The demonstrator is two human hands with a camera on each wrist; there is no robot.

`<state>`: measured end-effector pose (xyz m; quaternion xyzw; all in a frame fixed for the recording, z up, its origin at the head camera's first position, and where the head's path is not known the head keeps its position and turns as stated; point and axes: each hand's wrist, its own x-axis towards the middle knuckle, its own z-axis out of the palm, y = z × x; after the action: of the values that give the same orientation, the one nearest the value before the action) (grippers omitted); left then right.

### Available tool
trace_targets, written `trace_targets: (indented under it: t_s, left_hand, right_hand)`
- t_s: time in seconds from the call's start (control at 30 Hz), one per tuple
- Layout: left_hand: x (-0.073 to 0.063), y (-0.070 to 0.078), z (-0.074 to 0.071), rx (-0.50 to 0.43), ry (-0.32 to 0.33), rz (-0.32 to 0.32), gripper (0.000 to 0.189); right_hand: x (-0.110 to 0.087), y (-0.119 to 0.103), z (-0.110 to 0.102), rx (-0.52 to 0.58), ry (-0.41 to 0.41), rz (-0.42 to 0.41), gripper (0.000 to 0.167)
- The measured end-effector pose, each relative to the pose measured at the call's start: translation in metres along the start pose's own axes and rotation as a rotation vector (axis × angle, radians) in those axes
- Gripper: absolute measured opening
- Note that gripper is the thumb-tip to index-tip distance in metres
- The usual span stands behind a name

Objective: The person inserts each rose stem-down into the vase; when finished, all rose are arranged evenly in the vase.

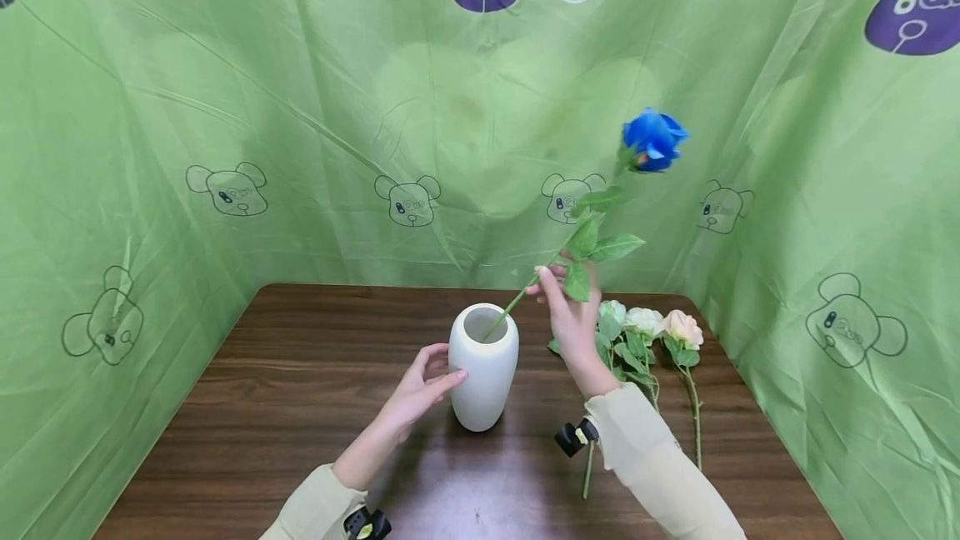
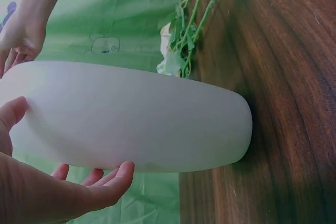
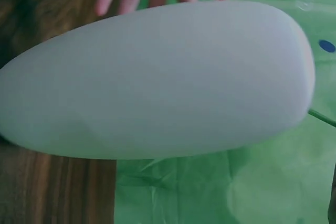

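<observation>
A white vase stands upright on the brown wooden table, its round mouth facing up. My left hand holds its left side, thumb toward the front and fingers spread along the wall, as the left wrist view also shows on the vase. Above and to the right, my right hand pinches the green stem of a blue rose. The rose tilts up to the right, and its lower stem end is inside the vase mouth. In the right wrist view the vase covers most of the frame.
To the right on the wooden table lie a white rose, a pale pink rose and a pale greenish-white flower, with leaves and long stems. A green printed cloth surrounds the table at the back and sides.
</observation>
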<state>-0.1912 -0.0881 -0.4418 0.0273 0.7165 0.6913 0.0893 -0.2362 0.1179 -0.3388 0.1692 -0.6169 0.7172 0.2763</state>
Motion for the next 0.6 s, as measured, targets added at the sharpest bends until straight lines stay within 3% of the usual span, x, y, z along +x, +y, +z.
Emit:
trace_targets:
  t_s: [0.1, 0.27, 0.47, 0.6]
  left_hand:
    - [0.0, 0.001, 0.0, 0.002, -0.005, 0.005, 0.056]
    - [-0.001, 0.001, 0.0, -0.001, -0.015, 0.004, 0.057]
    - [0.0, 0.002, 0.0, -0.015, -0.022, 0.007, 0.056]
    - [-0.002, 0.005, 0.001, -0.017, -0.018, 0.004, 0.056]
  right_hand:
    - [-0.009, 0.003, 0.007, -0.155, -0.119, -0.07, 0.028]
    - [-0.023, 0.029, 0.006, -0.406, -0.26, -0.198, 0.02]
    - [-0.034, 0.044, -0.001, -0.559, -0.352, -0.266, 0.015]
    - [-0.036, 0.04, -0.001, -0.61, -0.376, -0.249, 0.012]
